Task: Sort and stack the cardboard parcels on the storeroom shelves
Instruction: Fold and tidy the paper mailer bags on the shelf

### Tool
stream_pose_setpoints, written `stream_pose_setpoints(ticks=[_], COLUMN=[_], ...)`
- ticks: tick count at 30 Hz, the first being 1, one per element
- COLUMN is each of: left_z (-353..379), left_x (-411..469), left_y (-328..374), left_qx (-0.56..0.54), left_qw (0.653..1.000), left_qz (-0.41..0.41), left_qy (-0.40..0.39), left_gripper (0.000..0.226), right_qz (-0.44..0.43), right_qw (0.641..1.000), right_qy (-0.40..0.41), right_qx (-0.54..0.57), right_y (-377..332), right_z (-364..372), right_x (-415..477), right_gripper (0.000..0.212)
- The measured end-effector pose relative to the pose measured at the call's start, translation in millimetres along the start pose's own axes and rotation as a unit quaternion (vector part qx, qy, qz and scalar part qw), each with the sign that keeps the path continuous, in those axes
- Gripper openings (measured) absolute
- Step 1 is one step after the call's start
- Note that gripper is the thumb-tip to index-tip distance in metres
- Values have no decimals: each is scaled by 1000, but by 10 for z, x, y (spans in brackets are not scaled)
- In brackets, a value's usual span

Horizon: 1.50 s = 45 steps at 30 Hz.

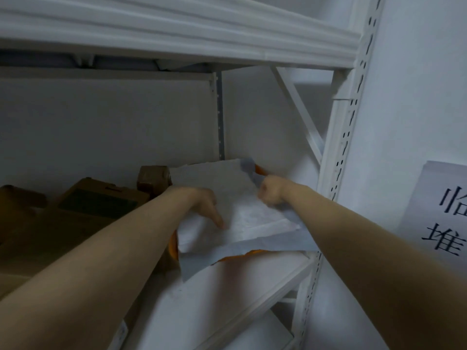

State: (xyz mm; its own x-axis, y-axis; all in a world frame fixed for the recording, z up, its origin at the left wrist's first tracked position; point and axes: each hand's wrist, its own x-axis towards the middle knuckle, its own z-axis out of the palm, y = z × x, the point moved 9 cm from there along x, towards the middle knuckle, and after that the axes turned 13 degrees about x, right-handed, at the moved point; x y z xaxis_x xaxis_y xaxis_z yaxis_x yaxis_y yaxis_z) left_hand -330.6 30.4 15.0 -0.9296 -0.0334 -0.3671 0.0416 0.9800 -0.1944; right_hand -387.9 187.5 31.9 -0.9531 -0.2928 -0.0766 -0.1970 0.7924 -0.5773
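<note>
- brown cardboard parcels [101, 198] piled at the left end of the shelf board [227, 299], touching each other. one small taped box [154, 179] sits behind them, near the back wall.
- my left hand [204, 205]: reaches in from lower left, fingers straight and pointing down, lying flat on the top face of the flat white parcel [242, 205] near its left edge. thumb hidden, so can't tell if it hooks under.
- flat white parcel: soft, crumpled white-grey wrap, orange showing at its left, front and back-right edges. over the right half of the shelf board, tilted, front edge low toward me. just right of the brown pile. can't tell if the far edge touches the board.
- my right hand [271, 193]: tight fist, fingers curled round the grey wrap at the parcel's back-right corner.
- perforated white upright [336, 173] at the shelf's right edge, diagonal brace behind it.
- paper sign [444, 208] with large dark characters, on the wall right of the upright. cut off by the frame.
</note>
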Motion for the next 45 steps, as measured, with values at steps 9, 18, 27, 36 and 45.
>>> stream_pose_setpoints(ticks=[9, 18, 27, 36, 45], left_z=[-193, -262, -292, -289, -273], left_x=[541, 746, 672, 667, 691], left_y=[241, 503, 536, 510, 507], left_qx=[-11, 29, 68, 66, 57], left_qw=[999, 996, 993, 994, 994], left_qz=[34, 78, 92, 90, 92], left_qy=[12, 11, 9, 7, 9], left_gripper=[102, 80, 78, 79, 79], right_qz=[21, 78, 78, 20, 3], right_qw=[991, 994, 990, 998, 978], right_qy=[112, 81, 57, 4, 45], right_qx=[-68, -2, -98, -58, -205], right_y=[185, 257, 238, 148, 230], right_z=[-373, -259, -92, -63, -4], right_x=[521, 831, 1016, 1059, 1072], right_gripper=[25, 38, 48, 41, 61])
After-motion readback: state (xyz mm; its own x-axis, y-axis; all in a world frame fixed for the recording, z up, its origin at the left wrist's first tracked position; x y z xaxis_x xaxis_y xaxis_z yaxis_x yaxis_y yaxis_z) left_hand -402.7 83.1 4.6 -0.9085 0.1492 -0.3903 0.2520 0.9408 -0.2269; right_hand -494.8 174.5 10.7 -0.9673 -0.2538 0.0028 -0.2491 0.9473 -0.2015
